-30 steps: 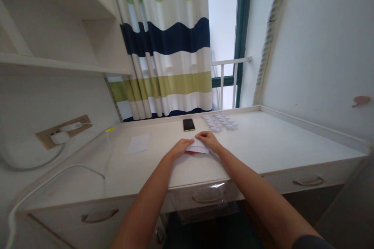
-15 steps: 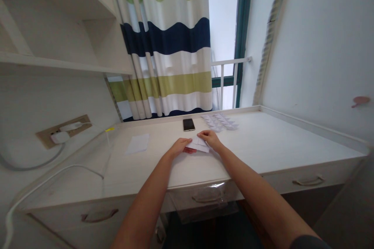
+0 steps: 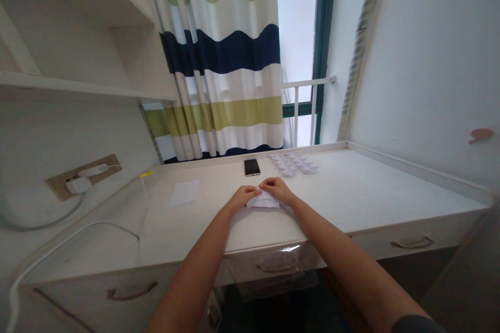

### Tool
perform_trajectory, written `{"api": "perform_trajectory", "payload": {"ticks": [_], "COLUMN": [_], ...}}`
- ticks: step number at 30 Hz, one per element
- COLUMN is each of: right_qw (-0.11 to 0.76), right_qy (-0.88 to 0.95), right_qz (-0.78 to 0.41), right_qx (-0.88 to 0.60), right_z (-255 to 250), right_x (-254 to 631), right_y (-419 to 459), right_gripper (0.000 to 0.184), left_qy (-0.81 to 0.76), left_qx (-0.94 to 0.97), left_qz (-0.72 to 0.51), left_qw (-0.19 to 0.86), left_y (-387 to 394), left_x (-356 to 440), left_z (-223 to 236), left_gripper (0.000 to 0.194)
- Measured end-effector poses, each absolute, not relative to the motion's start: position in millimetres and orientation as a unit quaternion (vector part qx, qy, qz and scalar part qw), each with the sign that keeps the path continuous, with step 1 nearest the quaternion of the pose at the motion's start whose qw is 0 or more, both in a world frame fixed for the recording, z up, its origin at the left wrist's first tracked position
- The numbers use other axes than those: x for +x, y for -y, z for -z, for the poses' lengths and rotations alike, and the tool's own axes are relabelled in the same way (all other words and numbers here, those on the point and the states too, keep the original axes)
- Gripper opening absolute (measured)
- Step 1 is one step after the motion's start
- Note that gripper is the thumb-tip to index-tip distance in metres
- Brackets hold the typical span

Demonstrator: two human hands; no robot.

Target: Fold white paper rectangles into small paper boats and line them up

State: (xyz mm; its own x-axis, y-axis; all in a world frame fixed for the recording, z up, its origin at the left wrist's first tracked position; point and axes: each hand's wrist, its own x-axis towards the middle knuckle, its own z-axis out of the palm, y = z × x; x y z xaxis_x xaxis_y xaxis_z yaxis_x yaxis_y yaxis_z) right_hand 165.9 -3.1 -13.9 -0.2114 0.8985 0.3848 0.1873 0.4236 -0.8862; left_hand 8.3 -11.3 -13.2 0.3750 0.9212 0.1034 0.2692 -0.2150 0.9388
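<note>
While both hands are working close together at the desk, the left hand (image 3: 241, 199) and the right hand (image 3: 278, 190) are gripping a folded white paper (image 3: 264, 201), their fingertips pinching down on its top edge from either side, and neither hand is releasing it. The paper is sitting on the desk (image 3: 351, 183) right under the hands, roughly midway across and nearer the front edge than the wall. Just ahead of the hands, a black phone (image 3: 252, 167) is lying flat, and to its right a cluster of small folded papers (image 3: 292, 164) is spreading along the back edge. Over on the left, a flat white sheet (image 3: 183, 192) is resting on its own, well apart from the hands. Behind everything, a striped curtain (image 3: 219, 62) is hanging in green, white and navy bands beside a white railing (image 3: 308, 81), while a white cable (image 3: 70, 242) is running along the desk's left side below a wall socket (image 3: 80, 182)
</note>
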Motion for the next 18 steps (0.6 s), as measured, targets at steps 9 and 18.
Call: {"api": "perform_trajectory", "payload": {"ticks": [9, 18], "right_qw": [0.484, 0.478], "right_qy": [0.698, 0.682], "right_qz": [-0.392, -0.407], "right_qx": [-0.355, -0.374], "right_z": [16.4, 15.4], "right_x": [161.7, 163.9], "right_y": [2.9, 2.9], "right_gripper": [0.028, 0.025], "left_qy": [-0.441, -0.451], "left_qx": [0.701, 0.709], "left_qz": [-0.378, -0.368], "left_qw": [0.414, 0.398], "left_y": [3.3, 6.0], "left_x": [10.0, 7.7], "left_z": [19.7, 17.2], "left_gripper": [0.038, 0.037]}}
